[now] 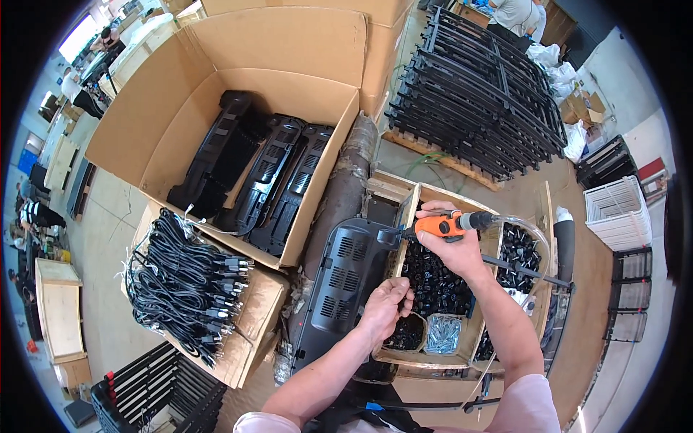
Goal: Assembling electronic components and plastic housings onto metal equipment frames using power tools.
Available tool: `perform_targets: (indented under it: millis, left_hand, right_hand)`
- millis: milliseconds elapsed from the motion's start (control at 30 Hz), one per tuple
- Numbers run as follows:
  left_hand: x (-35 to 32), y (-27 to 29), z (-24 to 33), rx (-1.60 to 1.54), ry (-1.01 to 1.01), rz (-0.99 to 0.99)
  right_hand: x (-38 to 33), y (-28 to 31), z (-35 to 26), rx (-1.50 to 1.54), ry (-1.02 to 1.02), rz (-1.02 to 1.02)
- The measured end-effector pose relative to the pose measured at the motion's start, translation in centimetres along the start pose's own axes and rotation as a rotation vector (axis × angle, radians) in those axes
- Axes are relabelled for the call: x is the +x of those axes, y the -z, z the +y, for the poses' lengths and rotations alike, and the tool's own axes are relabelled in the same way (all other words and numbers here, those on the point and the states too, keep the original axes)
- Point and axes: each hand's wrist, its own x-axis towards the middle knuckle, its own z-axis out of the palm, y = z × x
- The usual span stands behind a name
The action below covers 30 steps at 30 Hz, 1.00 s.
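1. Long black plastic cover (348, 278) with three groups of slotted vents, lying lengthwise.
2. Orange-and-black handheld power tool (436, 227), held sideways, tip pointing left, near the cover's upper right corner.

One left hand (386, 307) and one right hand (455, 249), one orange power driver (435, 226), one black vented cover (342, 281), at least three black casings (268, 177) visible in one open carton (159, 126), one cable heap (186, 274)

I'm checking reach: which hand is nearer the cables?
Left: the left hand is right of the cables, by the panel; the right hand, gripping the tool, is farther right.
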Motion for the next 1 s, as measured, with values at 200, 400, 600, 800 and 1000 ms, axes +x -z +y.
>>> perform_targets:
  millis: [200, 400, 600, 800, 1000]
  left_hand:
    - [1.7, -0.1, 1.2, -0.047, -0.045, 0.017]
    - [3.1, -0.5, 1.6, -0.144, -0.081, 0.032]
    - [4.2, -0.4, 1.7, -0.249, -0.022, 0.066]
    - [5.0, -2.2, 2.5, -0.275, -0.008, 0.153]
    - [5.6, -2.4, 4.0, -0.451, -0.042, 0.168]
  right_hand:
    - [0.7, -0.4, -0.2, -0.076, -0.017, -0.059]
    - [0.8, -0.2, -0.2, -0.109, 0.002, -0.072]
    - [1.0, -0.5, -0.4, -0.102, 0.003, -0.085]
    - [1.2, -0.4, 0.3, -0.126, 0.025, -0.077]
    - [-0.5, -0.7, -2.4, 0.057, -0.006, -0.05]
